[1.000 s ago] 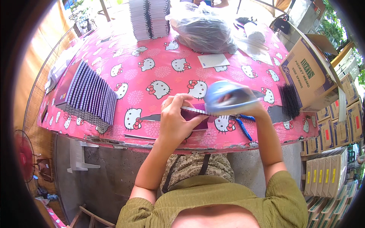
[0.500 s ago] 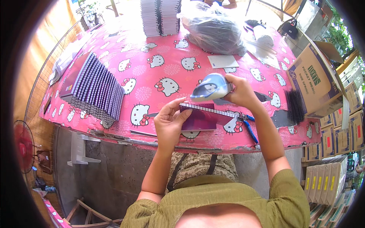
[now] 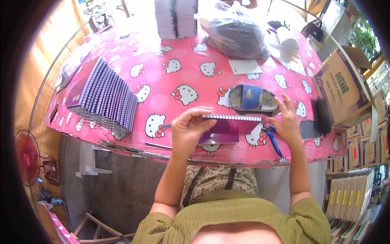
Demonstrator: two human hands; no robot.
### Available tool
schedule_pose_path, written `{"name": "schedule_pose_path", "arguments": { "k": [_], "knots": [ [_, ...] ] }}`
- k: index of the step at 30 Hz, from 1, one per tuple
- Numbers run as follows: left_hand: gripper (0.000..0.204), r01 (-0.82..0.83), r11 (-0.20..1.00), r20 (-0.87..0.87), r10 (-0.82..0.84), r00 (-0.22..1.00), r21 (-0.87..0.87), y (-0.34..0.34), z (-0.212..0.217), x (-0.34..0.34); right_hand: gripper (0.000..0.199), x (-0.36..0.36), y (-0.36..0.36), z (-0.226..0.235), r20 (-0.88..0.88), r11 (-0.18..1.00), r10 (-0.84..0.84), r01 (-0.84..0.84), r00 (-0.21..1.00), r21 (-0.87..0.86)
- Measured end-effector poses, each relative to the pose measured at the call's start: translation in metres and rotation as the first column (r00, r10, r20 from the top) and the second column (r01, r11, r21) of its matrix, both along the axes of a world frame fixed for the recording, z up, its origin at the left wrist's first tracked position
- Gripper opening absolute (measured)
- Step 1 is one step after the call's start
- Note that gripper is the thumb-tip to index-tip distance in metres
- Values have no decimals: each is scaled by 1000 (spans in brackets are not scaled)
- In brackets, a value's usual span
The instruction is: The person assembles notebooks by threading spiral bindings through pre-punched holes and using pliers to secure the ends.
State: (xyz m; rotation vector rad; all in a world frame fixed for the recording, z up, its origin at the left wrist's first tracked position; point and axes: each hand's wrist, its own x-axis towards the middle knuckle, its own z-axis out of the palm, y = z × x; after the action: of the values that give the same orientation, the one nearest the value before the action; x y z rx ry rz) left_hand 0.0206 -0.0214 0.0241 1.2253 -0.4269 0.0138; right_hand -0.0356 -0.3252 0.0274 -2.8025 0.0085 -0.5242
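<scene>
My left hand (image 3: 187,131) pinches the left end of a purple spiral-bound notebook (image 3: 245,127), held with its white-looped spine upward. Below it lies a flat purple notebook or cover (image 3: 219,138), partly hidden. My right hand (image 3: 289,125) is empty with fingers spread, close to the notebook's right end. Just beyond the notebook a blue slide sandal (image 3: 252,97) rests on the table, near my right fingertips. Blue-handled pliers (image 3: 275,143) lie beneath my right hand, their jaws partly covered.
A tall stack of purple spiral notebooks (image 3: 107,97) stands at the left. Farther back are more stacked notebooks (image 3: 176,20), a plastic bag of dark material (image 3: 235,34) and a white pad (image 3: 245,66). Black wire coils (image 3: 321,116) lie beside a cardboard box (image 3: 341,89) at the right.
My right hand has put the slide sandal down on the table and let go, then moved toward the notebook's right end. My left hand still holds the notebook, now more level.
</scene>
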Motion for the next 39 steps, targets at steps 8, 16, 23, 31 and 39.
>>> {"name": "schedule_pose_path", "arguments": {
  "k": [8,16,23,31,39],
  "knots": [
    [23,-426,839,728,53,684,339,-9,17,-34,65,-79,3,-41,-83,976,-213,207,974,-74],
    [23,-439,843,589,190,785,312,-24,-13,-41,42,-81,47,2,-58,894,126,-88,990,438],
    [26,-463,826,640,170,749,322,-22,-15,-42,43,-66,97,36,66,896,305,-310,950,318],
    [28,-470,837,704,154,693,281,-18,-14,-40,29,-43,73,14,-265,-95,754,499,601,861],
    [26,-465,885,451,403,796,29,14,18,-11,41,-55,15,-25,-16,955,-120,120,993,272]
  ]
}}
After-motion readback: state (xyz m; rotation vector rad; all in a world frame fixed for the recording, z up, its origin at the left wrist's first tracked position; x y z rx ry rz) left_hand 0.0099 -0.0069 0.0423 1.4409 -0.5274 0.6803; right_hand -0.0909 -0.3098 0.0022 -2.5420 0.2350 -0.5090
